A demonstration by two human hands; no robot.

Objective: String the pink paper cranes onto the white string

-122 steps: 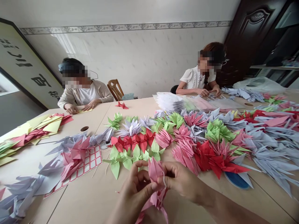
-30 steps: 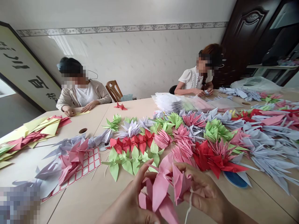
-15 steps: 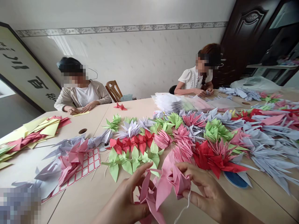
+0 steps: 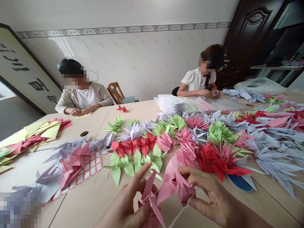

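Pink origami cranes [image 4: 169, 183] hang together between my two hands, low in the middle of the head view. My left hand [image 4: 133, 199] curls round the lower left cranes, its index finger raised and its thumb pressed against the paper. On the other side, my right hand [image 4: 206, 193] pinches the right-hand pink crane by its edge. A white string [image 4: 180, 212] hangs from near my right fingertips; its lower end leaves the picture. Just beyond my hands lie a row of green cranes [image 4: 129, 163] and a row of red cranes [image 4: 135, 146].
Heaps of grey-blue, pink, red and green folded paper [image 4: 220, 133] spread over the right of the table. A red-and-white grid sheet [image 4: 91, 167] lies left under cranes. Two people [image 4: 86, 95] [image 4: 198, 83] sit opposite, hands on paper. Plastic packets [image 4: 171, 104] stand at the back.
The cranes have shifted slightly in my hands, and my left hand has turned and dropped a little. The string now slants down leftward from my right fingers.
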